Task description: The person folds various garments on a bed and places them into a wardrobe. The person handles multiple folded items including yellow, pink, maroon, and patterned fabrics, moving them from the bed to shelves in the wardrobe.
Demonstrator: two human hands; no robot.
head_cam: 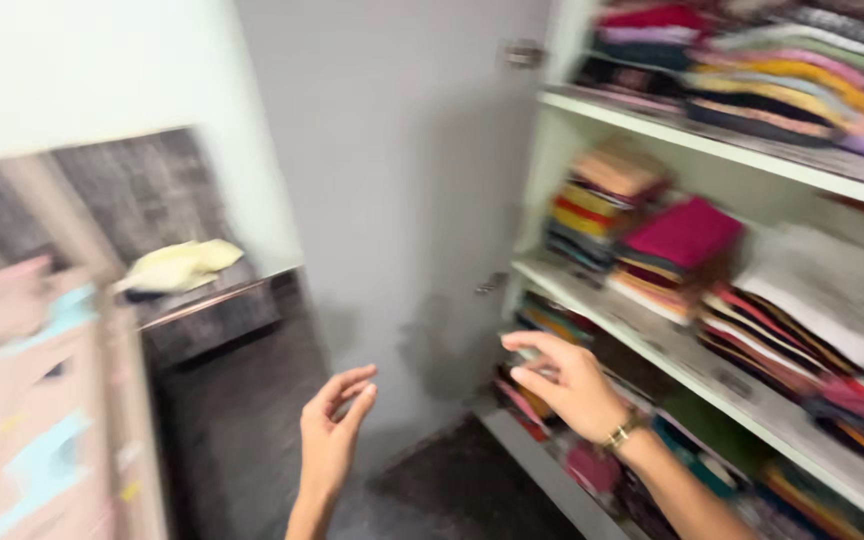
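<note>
The view is motion-blurred. My left hand [334, 428] is raised at the bottom centre, palm in, fingers loosely curled and apart, holding nothing. My right hand [564, 378], with a gold wristwatch [620, 434], reaches toward the lower shelf of an open wardrobe [652, 335], fingers spread and empty, just in front of folded clothes [548, 318]. A grey wardrobe door [402, 190] stands open behind both hands.
White shelves [732, 150] carry stacks of folded colourful fabric, including a magenta pile [684, 232] and a white pile [822, 290]. At left stand a patterned pink-and-blue panel [32, 400] and a dark ledge with a pale yellow cloth [180, 266]. The floor [242, 420] is dark.
</note>
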